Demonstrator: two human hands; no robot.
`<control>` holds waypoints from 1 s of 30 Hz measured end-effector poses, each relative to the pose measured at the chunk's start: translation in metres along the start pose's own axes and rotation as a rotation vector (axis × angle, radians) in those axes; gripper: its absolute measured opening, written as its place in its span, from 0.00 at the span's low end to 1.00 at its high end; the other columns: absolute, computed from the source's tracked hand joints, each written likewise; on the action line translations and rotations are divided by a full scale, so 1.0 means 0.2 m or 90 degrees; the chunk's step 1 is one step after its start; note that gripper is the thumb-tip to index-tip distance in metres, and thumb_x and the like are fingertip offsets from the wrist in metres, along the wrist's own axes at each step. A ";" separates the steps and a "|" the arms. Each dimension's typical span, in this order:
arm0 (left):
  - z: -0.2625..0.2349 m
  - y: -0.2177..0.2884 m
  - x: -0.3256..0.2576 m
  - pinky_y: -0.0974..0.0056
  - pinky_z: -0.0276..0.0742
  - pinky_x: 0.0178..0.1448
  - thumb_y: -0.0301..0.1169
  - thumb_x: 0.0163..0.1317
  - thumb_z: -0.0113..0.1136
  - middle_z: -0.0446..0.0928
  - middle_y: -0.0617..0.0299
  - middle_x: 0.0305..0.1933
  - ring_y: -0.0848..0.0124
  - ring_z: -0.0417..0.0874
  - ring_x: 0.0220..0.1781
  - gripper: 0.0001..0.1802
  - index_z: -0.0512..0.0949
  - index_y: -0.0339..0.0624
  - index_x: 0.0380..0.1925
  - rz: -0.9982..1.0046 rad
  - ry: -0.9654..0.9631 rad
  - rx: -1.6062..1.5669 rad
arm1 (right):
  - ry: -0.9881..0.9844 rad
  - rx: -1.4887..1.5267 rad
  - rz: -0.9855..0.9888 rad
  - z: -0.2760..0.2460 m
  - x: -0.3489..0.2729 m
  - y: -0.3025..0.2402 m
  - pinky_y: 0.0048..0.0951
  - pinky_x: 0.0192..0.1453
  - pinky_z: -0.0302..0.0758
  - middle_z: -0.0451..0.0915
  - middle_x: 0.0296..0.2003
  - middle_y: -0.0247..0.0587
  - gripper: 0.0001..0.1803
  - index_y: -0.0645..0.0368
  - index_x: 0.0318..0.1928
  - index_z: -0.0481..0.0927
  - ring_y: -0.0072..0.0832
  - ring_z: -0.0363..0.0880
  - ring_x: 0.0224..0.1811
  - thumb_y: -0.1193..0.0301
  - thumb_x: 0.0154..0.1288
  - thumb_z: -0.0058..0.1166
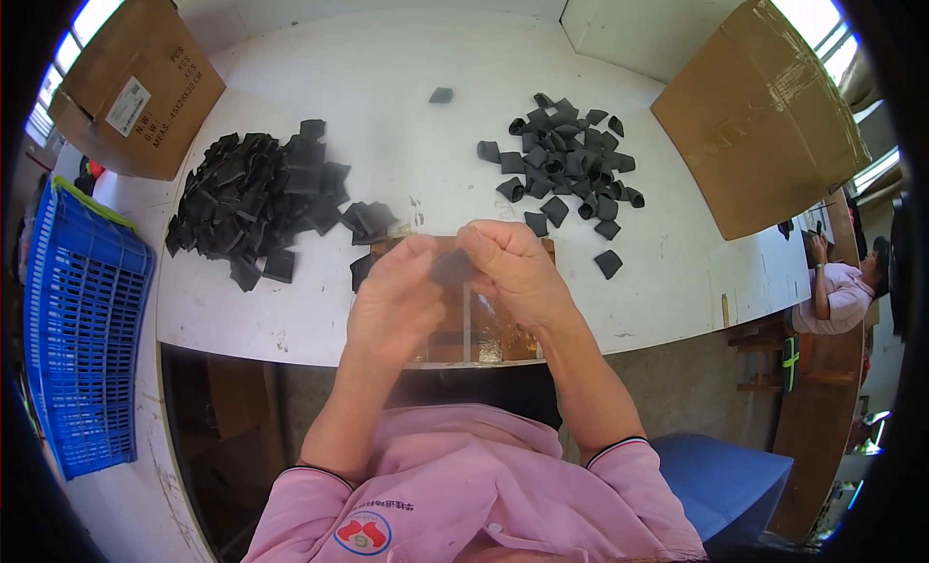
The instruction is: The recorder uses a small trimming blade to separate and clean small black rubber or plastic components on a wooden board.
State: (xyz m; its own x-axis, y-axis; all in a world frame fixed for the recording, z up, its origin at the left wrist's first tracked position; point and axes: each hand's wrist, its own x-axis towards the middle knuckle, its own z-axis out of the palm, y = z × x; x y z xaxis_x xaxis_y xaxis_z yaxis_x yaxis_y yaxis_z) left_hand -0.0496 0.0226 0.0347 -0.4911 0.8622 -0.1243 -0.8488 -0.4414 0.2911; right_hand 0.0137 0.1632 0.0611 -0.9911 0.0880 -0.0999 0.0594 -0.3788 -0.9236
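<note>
Evidently the fingers are closed on something: the bare right hand point(518, 273) pinches a small dark-grey, fabric-like piece point(452, 268) between thumb and forefinger, while the blurred bare left hand point(392, 306) grips its nine o'clock side, exact fingertip contact being too smeared to tell. It is probably held from both sides so each thumb can work an edge, and close in, above the glossy brown board point(513, 340) towards six o'clock, for steadiness. The piece looks short and squarish, matt, its outline softened by blur. Outward at ten o'clock lies a dense heap of flat black squarish pieces point(242, 190); between one and two, a looser scatter of black tube-like pieces point(571, 156), many with open ends. Keeping these apart on the white worktop point(406, 147) presumably stops them mixing. Farther out, brown cardboard cartons stand at ten point(145, 74) and two point(764, 118)
</note>
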 end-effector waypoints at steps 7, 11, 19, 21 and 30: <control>-0.01 -0.04 0.03 0.76 0.52 0.12 0.27 0.60 0.44 0.72 0.62 0.28 0.81 0.58 0.09 0.07 0.68 0.38 0.37 -0.022 -0.043 -0.123 | -0.024 0.052 -0.005 -0.02 0.02 0.03 0.16 0.17 0.51 0.64 0.16 0.22 0.16 0.60 0.22 0.72 0.10 0.54 0.16 0.63 0.62 0.45; 0.07 -0.08 0.03 0.79 0.49 0.12 0.25 0.61 0.42 0.71 0.64 0.25 0.85 0.56 0.09 0.07 0.69 0.35 0.37 0.178 0.138 0.251 | 0.026 -0.179 -0.093 -0.04 0.03 0.02 0.17 0.18 0.55 0.65 0.14 0.27 0.15 0.64 0.22 0.71 0.14 0.59 0.16 0.65 0.61 0.47; 0.14 -0.05 0.05 0.70 0.71 0.38 0.19 0.50 0.49 0.72 0.59 0.39 0.72 0.74 0.34 0.17 0.71 0.37 0.43 0.522 0.052 0.810 | 0.271 -0.442 -0.416 -0.01 -0.12 0.03 0.25 0.27 0.67 0.71 0.27 0.40 0.15 0.64 0.32 0.71 0.26 0.69 0.24 0.65 0.51 0.57; 0.14 -0.01 0.06 0.72 0.70 0.36 0.18 0.45 0.53 0.73 0.59 0.34 0.72 0.74 0.32 0.14 0.75 0.39 0.35 0.520 -0.049 0.931 | 0.251 -0.588 -0.515 0.01 -0.16 0.02 0.28 0.30 0.72 0.71 0.31 0.40 0.22 0.63 0.38 0.71 0.31 0.73 0.27 0.62 0.45 0.61; 0.08 -0.03 0.03 0.71 0.71 0.39 0.20 0.55 0.48 0.75 0.59 0.31 0.75 0.74 0.32 0.05 0.74 0.35 0.28 0.428 0.009 0.355 | 0.241 -0.507 -0.446 0.11 -0.11 -0.02 0.23 0.22 0.67 0.71 0.23 0.39 0.10 0.62 0.32 0.74 0.27 0.71 0.21 0.76 0.46 0.59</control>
State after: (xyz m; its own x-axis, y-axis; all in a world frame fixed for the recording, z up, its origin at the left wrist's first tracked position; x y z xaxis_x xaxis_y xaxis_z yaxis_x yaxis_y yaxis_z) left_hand -0.0447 0.0344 0.0482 -0.8588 0.4580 0.2293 -0.1607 -0.6660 0.7285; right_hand 0.0335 0.1429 0.0759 -0.7440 0.3756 0.5526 -0.3028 0.5477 -0.7800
